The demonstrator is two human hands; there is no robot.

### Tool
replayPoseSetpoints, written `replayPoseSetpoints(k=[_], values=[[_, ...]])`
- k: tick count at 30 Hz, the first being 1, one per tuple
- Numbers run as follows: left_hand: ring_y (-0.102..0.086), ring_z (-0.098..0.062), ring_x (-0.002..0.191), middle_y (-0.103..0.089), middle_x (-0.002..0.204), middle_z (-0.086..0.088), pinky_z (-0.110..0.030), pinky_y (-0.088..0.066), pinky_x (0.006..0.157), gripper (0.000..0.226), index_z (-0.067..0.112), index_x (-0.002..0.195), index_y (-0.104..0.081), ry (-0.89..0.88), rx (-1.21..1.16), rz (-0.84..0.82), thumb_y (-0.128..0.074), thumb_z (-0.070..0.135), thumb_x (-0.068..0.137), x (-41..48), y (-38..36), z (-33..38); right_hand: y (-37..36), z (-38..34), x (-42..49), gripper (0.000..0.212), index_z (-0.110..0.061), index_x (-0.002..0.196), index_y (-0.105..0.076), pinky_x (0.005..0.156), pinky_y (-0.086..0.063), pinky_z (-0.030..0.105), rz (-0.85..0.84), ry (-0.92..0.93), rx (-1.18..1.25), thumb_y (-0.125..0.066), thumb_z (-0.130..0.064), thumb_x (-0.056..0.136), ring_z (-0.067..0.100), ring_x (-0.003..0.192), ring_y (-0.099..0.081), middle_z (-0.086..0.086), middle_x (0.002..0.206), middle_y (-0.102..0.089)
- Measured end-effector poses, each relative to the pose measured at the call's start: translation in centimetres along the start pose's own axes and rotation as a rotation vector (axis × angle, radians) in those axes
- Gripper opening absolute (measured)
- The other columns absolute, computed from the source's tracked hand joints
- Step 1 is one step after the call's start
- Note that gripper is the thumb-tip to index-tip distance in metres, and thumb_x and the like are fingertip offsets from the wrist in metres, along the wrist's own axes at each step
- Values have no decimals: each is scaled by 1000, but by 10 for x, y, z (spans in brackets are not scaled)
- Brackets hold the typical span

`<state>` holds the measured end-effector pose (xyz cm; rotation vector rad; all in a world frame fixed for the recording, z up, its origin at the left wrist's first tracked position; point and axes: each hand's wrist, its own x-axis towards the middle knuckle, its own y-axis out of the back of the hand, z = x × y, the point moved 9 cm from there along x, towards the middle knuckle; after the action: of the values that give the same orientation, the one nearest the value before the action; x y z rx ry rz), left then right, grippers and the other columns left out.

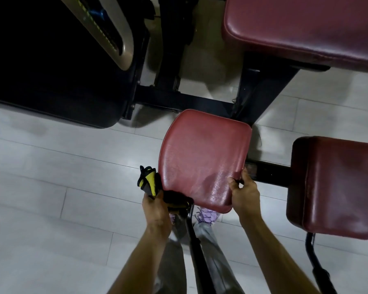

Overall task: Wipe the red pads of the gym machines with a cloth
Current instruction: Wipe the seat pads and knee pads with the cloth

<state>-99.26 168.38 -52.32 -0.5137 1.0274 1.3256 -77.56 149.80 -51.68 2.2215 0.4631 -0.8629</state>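
Floor (pixel 62 166) lies open left of the seat pad (pixel 202 158) (second pad (pixel 331 187) near its right). The left hand (pixel 156 209) grips the cloth (pixel 150 182) at its edge; the right hand (pixel 243 194) clasps the right edge.

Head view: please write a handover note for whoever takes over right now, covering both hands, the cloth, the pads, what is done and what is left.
Left hand: holds the yellow and black cloth against the near left edge of the middle seat pad.
Right hand: grips that pad's near right edge, thumb on top.
Done: the seat pad's near part looks shiny with a darker patch, so it may be wiped. I cannot be sure.
Left: neither hand touches the block pad on the right or the long pad at top right. Treat both as still to do.
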Motion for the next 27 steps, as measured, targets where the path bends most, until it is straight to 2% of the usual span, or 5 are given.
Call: replayPoseSetpoints(k=[14, 17, 20, 24, 27], values=[[-64, -29, 116, -71, 115, -8, -45, -51, 103, 22, 17, 123, -66, -383, 316, -312, -56, 22, 104, 63, -91, 121, 2, 3, 5, 53, -23, 153, -46, 100, -53, 39, -18, 36, -7, -60, -24, 102, 28, 113, -65, 5, 127, -67], [-68, -26, 90, -71, 97, -7, -40, -56, 76, 24, 13, 120, -64, -400, 416, -318, -53, 27, 106, 58, -85, 120, 1, 3, 5, 51, -23, 152, -47, 97, -53, 39, -42, 15, -12, -58, -25, 102, 29, 112, -65, 6, 126, -66], [-53, -28, 56, -59, 79, -25, -32, -41, 45, 30, 1, 116, -59, -352, 408, -275, -50, 29, 107, 37, -44, 89, 3, -3, 2, 51, -19, 152, -46, 92, -50, 32, -52, 18, -41, -59, -23, 103, 29, 111, -64, 8, 126, -66], [-68, -28, 98, -74, 101, -12, -41, -53, 80, 22, 13, 119, -63, -102, 209, -252, -48, 23, 107, 12, -8, 37, 2, -6, -2, 56, -20, 155, -42, 100, -53, 43, -40, -5, -59, -60, -26, 102, 31, 112, -65, 10, 128, -66], [-63, -28, 89, -67, 95, -12, -38, -50, 68, 23, 8, 111, -59, 148, 119, -117, -50, 29, 106, 17, -12, 30, 2, -5, -2, 58, -22, 156, -40, 100, -53, 46, -36, -24, -42, -61, -27, 101, 31, 112, -65, 11, 125, -67]])
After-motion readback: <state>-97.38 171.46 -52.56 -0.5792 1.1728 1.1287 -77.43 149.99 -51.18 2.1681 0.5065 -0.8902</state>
